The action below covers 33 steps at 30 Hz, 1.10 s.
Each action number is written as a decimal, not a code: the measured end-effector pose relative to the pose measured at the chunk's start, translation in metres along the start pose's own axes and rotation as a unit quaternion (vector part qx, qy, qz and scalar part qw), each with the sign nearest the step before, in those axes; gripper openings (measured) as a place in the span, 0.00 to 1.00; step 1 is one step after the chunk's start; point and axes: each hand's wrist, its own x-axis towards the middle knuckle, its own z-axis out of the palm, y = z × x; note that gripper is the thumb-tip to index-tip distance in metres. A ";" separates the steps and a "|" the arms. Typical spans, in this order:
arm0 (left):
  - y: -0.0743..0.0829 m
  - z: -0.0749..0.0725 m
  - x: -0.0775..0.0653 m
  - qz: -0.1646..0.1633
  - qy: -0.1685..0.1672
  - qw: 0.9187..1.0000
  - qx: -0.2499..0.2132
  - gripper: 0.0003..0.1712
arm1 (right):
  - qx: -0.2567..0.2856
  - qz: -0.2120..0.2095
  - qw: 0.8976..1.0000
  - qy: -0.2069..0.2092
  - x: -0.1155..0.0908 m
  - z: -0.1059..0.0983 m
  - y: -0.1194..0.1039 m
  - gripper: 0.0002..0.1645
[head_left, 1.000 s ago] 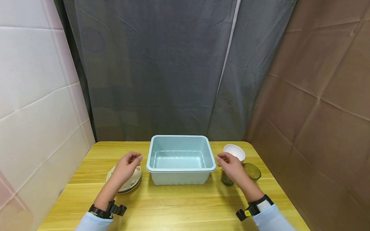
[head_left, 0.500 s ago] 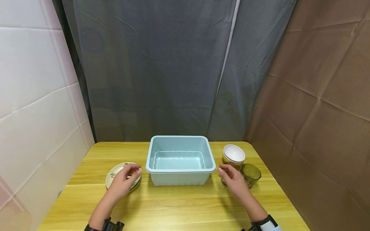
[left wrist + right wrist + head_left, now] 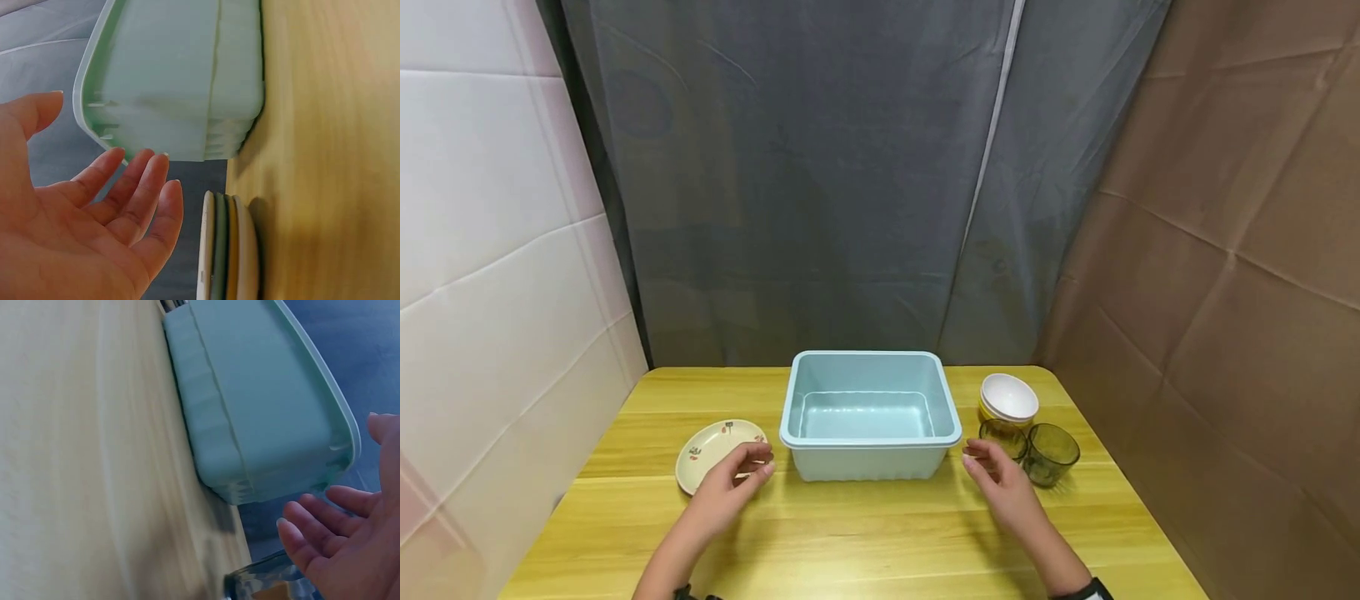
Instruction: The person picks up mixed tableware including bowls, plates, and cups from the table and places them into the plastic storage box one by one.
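Note:
A light blue plastic basin (image 3: 871, 460) stands in the middle of the table with nothing inside. My left hand (image 3: 730, 490) hovers to its left, over the near edge of a stack of plates (image 3: 707, 450); the top plate is cream with small printed motifs. In the left wrist view that hand (image 3: 119, 219) has loosely spread fingers and holds nothing, with the plates (image 3: 228, 250) stacked below. To the basin's right my right hand (image 3: 1003, 492) hangs with relaxed fingers, near two dark green glasses (image 3: 1051, 457). The right wrist view shows this hand (image 3: 344, 537) holding nothing, apart from the basin.
Behind the glasses stands a stack of bowls (image 3: 1009, 397), the top one white inside. The wooden table (image 3: 865, 542) reaches back to a grey curtain (image 3: 820, 208). A white cloth (image 3: 505, 208) hangs at left, a brown one (image 3: 1240, 250) at right.
Both hands have drawn back toward the near side of the table and lowered in view, uncovering more of the plates, bowls and glasses. The basin has stayed in place.

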 end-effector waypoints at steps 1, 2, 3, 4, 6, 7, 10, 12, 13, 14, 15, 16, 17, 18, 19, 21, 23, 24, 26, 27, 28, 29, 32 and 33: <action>-0.001 0.001 -0.001 -0.002 -0.002 1.000 -0.001 0.20 | 0.003 0.007 1.000 -0.005 -0.002 0.001 0.001 0.26; -0.003 0.002 -0.002 -0.006 -0.003 1.000 -0.001 0.20 | 0.005 0.011 1.000 -0.009 -0.003 0.002 0.002 0.25; -0.004 0.003 -0.003 -0.008 -0.004 1.000 -0.001 0.20 | 0.010 0.014 1.000 -0.014 -0.005 0.003 0.003 0.25; -0.004 0.004 -0.005 -0.010 -0.005 1.000 -0.003 0.20 | 0.013 0.017 1.000 -0.018 -0.006 0.004 0.005 0.25; -0.006 0.006 -0.007 -0.013 -0.006 1.000 -0.010 0.20 | 0.016 0.023 0.999 -0.024 -0.009 0.007 0.007 0.25; -0.007 0.007 -0.008 -0.015 -0.007 1.000 -0.013 0.20 | 0.016 0.024 0.999 -0.024 -0.010 0.008 0.008 0.26; -0.009 0.009 -0.011 -0.020 -0.012 0.999 -0.022 0.21 | 0.011 0.029 0.999 -0.024 -0.013 0.011 0.009 0.26; -0.011 0.010 -0.013 -0.020 -0.014 0.999 -0.025 0.21 | 0.012 0.033 0.999 -0.027 -0.015 0.013 0.009 0.26; -0.012 0.011 -0.014 -0.019 -0.014 0.999 -0.025 0.21 | 0.013 0.035 0.999 -0.028 -0.016 0.013 0.009 0.26; -0.013 0.011 -0.015 -0.019 -0.014 0.999 -0.026 0.21 | 0.015 0.036 0.999 -0.031 -0.017 0.014 0.009 0.27; -0.013 0.011 -0.015 -0.018 -0.014 0.999 -0.027 0.21 | 0.017 0.038 0.999 -0.032 -0.018 0.015 0.009 0.26; -0.014 0.011 -0.015 -0.017 -0.013 0.999 -0.027 0.21 | 0.019 0.039 0.999 -0.033 -0.018 0.015 0.009 0.26; -0.014 0.011 -0.016 -0.018 -0.012 0.999 -0.025 0.20 | 0.023 0.039 0.998 -0.034 -0.019 0.015 0.008 0.26; -0.014 0.011 -0.016 -0.020 -0.011 0.999 -0.023 0.20 | 0.025 0.040 0.998 -0.034 -0.020 0.016 0.008 0.26; -0.014 0.011 -0.016 -0.023 -0.011 0.999 -0.021 0.20 | 0.026 0.038 0.998 -0.034 -0.020 0.016 0.008 0.26; -0.014 0.011 -0.015 -0.028 -0.010 0.999 -0.015 0.20 | 0.029 0.037 0.998 -0.034 -0.021 0.016 0.008 0.25; -0.013 0.010 -0.015 -0.032 -0.006 0.999 -0.004 0.19 | 0.031 0.035 0.998 -0.034 -0.022 0.016 0.008 0.25; -0.013 0.009 -0.015 -0.031 -0.003 1.000 0.002 0.19 | 0.032 0.036 0.998 -0.034 -0.022 0.016 0.008 0.26; -0.012 0.005 -0.014 -0.029 0.004 0.999 0.016 0.17 | 0.031 0.039 0.998 -0.034 -0.023 0.015 0.008 0.25; -0.012 0.002 -0.014 -0.029 0.009 0.999 0.024 0.16 | 0.030 0.041 0.998 -0.034 -0.023 0.015 0.008 0.25; -0.011 -0.001 -0.013 -0.029 0.016 0.999 0.033 0.15 | 0.027 0.042 0.998 -0.033 -0.023 0.016 0.007 0.25; -0.011 -0.005 -0.012 -0.030 0.024 0.998 0.043 0.15 | 0.024 0.045 0.998 -0.034 -0.024 0.016 0.007 0.25; -0.009 -0.020 -0.008 -0.044 0.055 0.994 0.082 0.15 | 0.018 0.049 0.998 -0.035 -0.025 0.016 0.006 0.25; -0.009 -0.025 -0.006 -0.051 0.069 0.992 0.095 0.16 | 0.018 0.051 0.998 -0.035 -0.025 0.016 0.006 0.25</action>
